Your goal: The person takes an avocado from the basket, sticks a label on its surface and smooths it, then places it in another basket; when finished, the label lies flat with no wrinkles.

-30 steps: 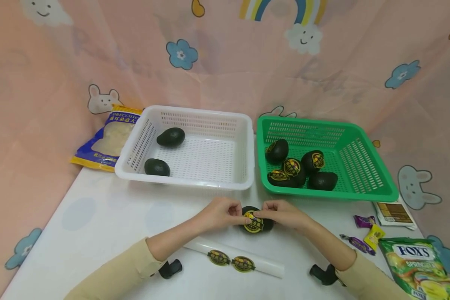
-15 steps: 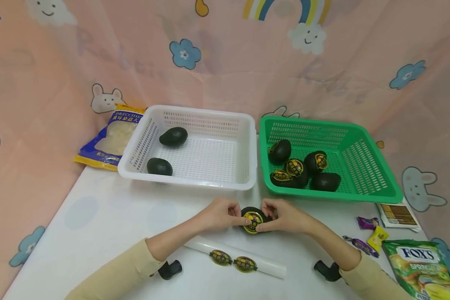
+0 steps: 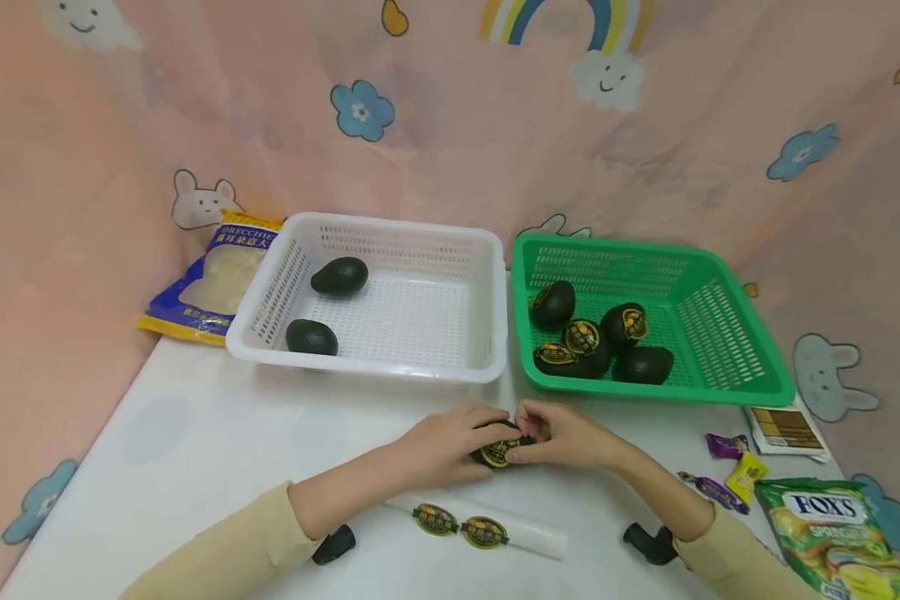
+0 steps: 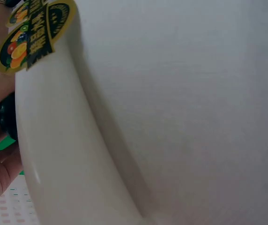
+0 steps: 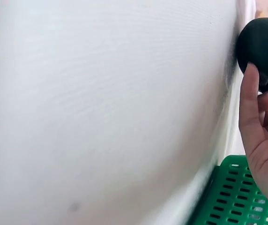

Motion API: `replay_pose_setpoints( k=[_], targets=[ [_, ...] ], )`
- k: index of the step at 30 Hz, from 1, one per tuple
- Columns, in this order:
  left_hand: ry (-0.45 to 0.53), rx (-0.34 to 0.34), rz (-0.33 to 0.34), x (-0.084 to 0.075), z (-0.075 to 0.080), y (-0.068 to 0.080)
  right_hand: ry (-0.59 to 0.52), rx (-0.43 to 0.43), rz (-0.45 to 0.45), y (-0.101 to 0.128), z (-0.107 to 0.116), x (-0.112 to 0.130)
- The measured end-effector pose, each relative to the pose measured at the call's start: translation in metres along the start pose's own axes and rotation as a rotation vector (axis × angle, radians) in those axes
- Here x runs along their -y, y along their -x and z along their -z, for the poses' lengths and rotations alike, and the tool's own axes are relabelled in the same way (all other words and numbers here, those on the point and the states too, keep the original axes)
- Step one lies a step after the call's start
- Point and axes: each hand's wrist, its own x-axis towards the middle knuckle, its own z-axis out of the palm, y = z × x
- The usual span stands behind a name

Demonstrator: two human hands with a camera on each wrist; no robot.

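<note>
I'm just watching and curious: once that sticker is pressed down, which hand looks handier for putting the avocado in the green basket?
Probably the right hand. It already holds the avocado from the right, and the green basket of stickered avocados lies on its side. The left hand would have to reach across.

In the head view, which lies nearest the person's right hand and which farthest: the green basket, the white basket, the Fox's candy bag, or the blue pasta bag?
From the right hand, nearest first:
1. Green basket, just behind the hand, to the right.
2. White basket, behind it, to the left.
3. Fox's candy bag, at the table's near right corner.
4. Blue pasta bag, far left, by the curtain.
</note>
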Motion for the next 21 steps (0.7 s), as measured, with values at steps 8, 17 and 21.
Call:
replay_pose_setpoints(
  k=[8, 17, 21],
  targets=[
    [0.031, -0.019, 0.096, -0.001, -0.008, 0.012, -0.629, -0.222, -0.293, 0.029, 0.018, 0.001],
    [0.283, 0.052, 0.051, -0.014, 0.041, -0.029, -1.09, -0.569, -0.408, 0.062, 0.037, 0.0],
    [0.217, -0.043, -0.004, -0.018, 0.085, -0.098, -1.032, -0.565, -0.423, 0.07, 0.043, 0.0]
  ],
)
